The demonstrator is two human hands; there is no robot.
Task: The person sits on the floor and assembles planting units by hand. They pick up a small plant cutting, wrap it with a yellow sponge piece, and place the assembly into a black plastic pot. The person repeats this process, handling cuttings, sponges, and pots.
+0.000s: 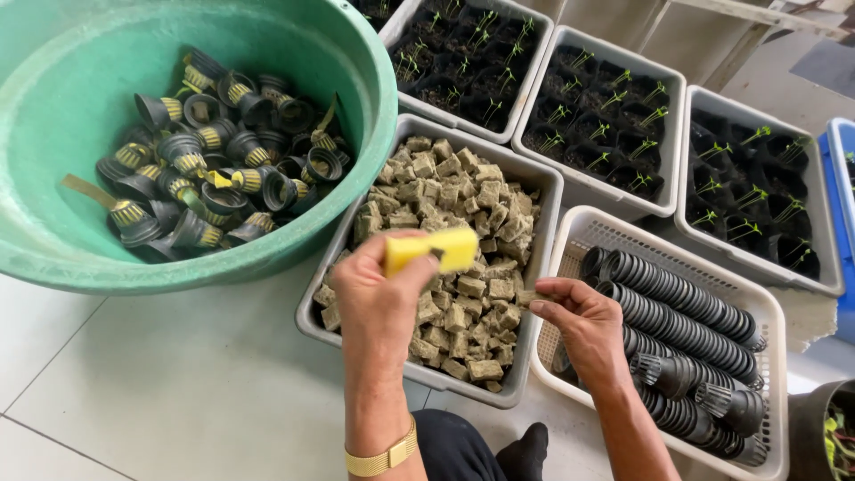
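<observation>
Taking the grey tray of cubes (543, 191) as the landmark: off to its left a green basin (53, 178) is holding a heap of used black net pots with yellowish sponge collars (209, 151). Over the tray's near left part the left hand (378, 303) is pinching a yellow sponge strip (432, 251), fingers closed on it. Over the tray's near right edge the right hand (583, 321) is closing its fingertips on one small brownish cube (527, 297). Right of the tray a white basket (766, 307) is carrying rows of stacked black pots (677, 312); behind the tray, seedling trays (606, 102) are lined up. The step appears to be pairing sponge and cube; next likely calls for bringing them together.
</observation>
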